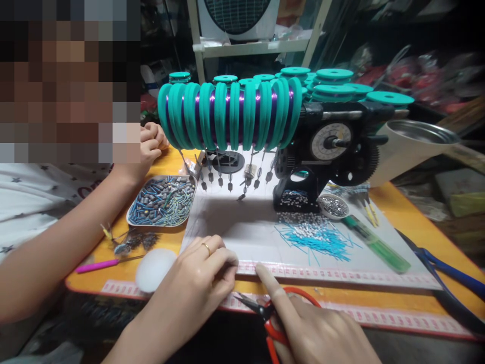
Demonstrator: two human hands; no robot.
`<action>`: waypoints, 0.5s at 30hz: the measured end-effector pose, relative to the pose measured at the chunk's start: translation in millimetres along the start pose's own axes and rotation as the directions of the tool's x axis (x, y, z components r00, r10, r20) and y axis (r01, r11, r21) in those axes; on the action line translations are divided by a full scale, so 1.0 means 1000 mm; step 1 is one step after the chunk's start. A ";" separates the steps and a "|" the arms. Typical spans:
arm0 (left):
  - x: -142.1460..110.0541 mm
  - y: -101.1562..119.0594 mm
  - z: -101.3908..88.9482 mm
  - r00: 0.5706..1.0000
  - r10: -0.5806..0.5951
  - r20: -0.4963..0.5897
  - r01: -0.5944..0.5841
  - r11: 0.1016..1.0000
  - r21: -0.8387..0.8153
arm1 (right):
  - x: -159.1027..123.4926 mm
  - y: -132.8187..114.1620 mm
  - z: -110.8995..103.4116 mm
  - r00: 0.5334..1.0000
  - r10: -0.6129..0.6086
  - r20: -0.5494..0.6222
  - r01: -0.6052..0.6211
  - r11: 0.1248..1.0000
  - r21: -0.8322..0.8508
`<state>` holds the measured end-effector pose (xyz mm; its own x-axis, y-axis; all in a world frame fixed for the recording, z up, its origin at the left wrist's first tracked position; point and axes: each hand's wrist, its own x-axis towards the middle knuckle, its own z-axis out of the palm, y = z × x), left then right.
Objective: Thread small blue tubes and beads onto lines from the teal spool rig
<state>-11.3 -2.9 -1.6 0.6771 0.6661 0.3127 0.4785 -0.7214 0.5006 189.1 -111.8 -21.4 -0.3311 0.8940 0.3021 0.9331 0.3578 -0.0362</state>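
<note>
My left hand (200, 278) rests at the near edge of a white sheet (242, 232), fingers curled together and pressed down on a measuring strip (341, 275). My right hand (314, 328) lies lower right, index finger stretched out onto the same strip, while its other fingers hold red-handled scissors (278, 316). Behind the sheet stands a winding machine with a row of teal spools (229, 114) wound with purple thread, from which small sinkers hang (227, 179).
Another person's arm (76, 232) reaches across at left, that hand near a metal tray (162, 202) of small weights. Blue tubes and beads (314, 235), a green lighter (379, 247), a pink tool (96, 265), a white round pad (153, 269) and blue-handled pliers (450, 270) lie on the orange table.
</note>
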 end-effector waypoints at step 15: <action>-0.002 0.004 0.004 0.996 0.005 -0.094 -0.004 1.000 0.016 | -0.004 0.001 0.003 0.999 0.043 0.010 -0.044 0.994 0.104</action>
<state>-8.0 -8.1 -3.5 0.6244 0.6770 0.3896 0.4848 -0.7269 0.4863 190.6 -114.6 -25.3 -0.2918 0.9113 0.2907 0.9272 0.3441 -0.1480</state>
